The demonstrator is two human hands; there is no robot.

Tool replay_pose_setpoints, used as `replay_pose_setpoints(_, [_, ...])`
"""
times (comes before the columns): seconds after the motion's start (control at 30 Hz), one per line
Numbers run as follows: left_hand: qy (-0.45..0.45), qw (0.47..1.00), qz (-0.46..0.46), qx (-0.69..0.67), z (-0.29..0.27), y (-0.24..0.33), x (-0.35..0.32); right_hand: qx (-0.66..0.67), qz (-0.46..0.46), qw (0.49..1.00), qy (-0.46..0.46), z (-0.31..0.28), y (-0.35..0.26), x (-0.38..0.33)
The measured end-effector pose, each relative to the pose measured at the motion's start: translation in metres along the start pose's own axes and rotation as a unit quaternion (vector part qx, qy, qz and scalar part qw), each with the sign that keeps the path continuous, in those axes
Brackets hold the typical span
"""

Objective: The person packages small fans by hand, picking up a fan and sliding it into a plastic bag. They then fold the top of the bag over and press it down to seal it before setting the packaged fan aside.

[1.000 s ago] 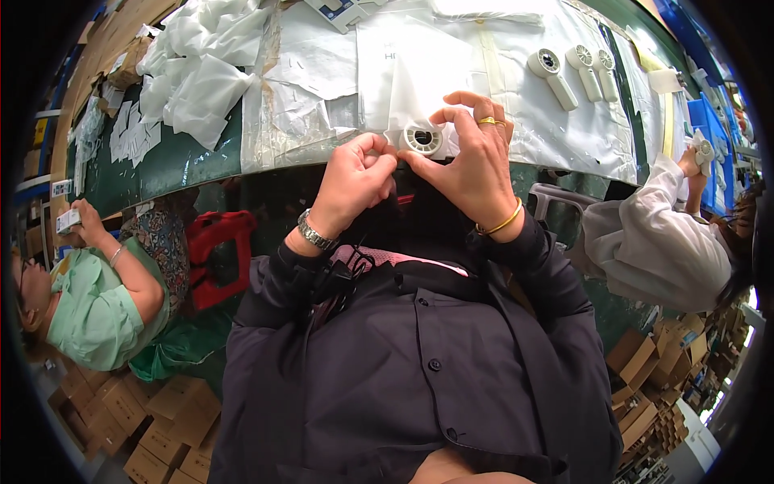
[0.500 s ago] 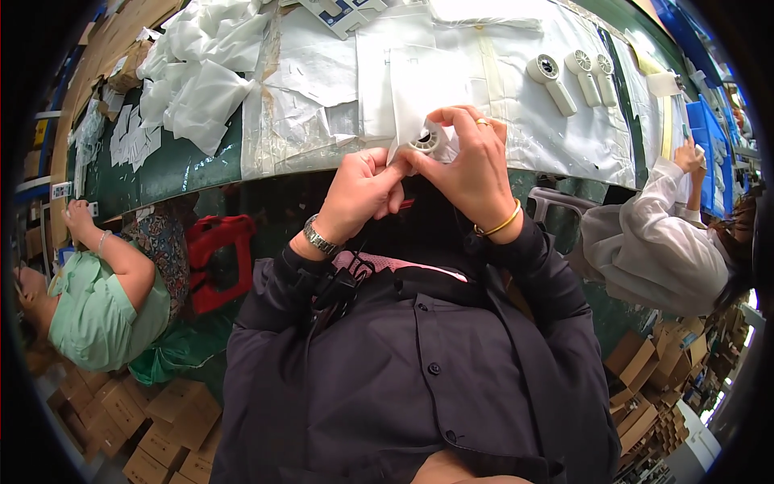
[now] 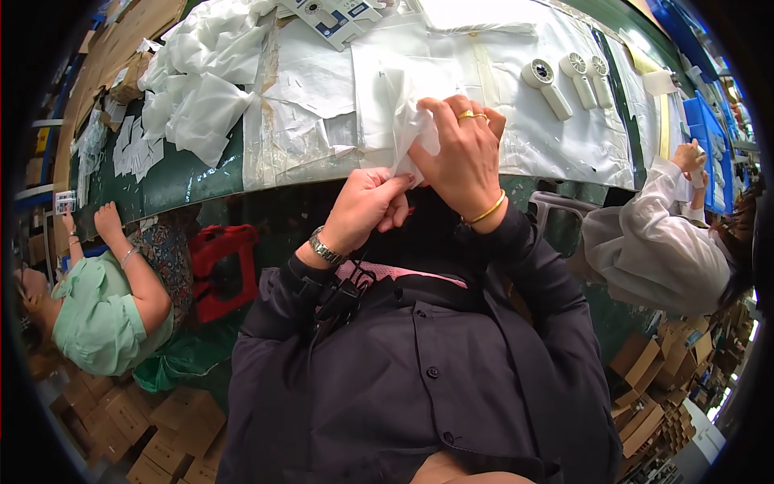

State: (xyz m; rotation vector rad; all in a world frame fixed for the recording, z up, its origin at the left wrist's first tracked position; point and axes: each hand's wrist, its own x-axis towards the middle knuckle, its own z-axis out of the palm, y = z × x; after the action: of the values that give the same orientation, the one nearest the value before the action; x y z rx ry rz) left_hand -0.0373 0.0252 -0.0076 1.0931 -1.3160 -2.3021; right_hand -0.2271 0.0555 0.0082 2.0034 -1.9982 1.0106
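Note:
A translucent white plastic bag (image 3: 405,113) rises between my hands at the table's near edge, crumpled at its lower end. With thumb and bent fingers, my left hand (image 3: 369,208) pinches the bag's lower edge. My right hand (image 3: 466,157) is curled over the bag's right side, fingers bent and thumb pressed against the plastic. Whatever is inside the bag is hidden by the plastic and my right hand. Three white handheld fans (image 3: 551,90) with round grilled heads lie on the table to the right, apart from my hands.
A heap of white bags (image 3: 205,89) covers the table's left part, with paper slips (image 3: 135,149) beside it. Printed card pieces (image 3: 334,18) lie at the back. Co-workers sit left and right; a red stool (image 3: 222,270) and cardboard boxes (image 3: 173,415) are below.
The round grilled fan head that showed between my hands is now covered. My right hand has turned over the bag; my left hand has dropped slightly. The left co-worker's hands have moved.

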Motion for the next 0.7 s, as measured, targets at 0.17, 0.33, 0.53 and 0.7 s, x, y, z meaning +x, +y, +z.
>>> replay_pose_setpoints(0.17, [-0.004, 1.0, -0.007, -0.01, 0.007, 0.0, -0.001, -0.028, 0.003, 1.0, 0.0, 0.007, 0.009, 0.009])
replay_pose_setpoints(0.33, [0.069, 0.989, 0.022, 0.13, 0.014, 0.006, -0.002, 0.019, -0.002, 1.0, 0.003, 0.012, 0.013, 0.011])
replay_pose_setpoints(0.53, [0.13, 0.977, 0.101, 0.134, 0.004, 0.005, 0.0, 0.085, 0.03, 0.996, -0.005, -0.014, 0.015, -0.015])
replay_pose_setpoints(0.7, [0.096, 0.99, 0.051, 0.089, 0.002, 0.004, -0.01, 0.166, 0.134, 0.977, -0.002, -0.022, 0.022, -0.04])
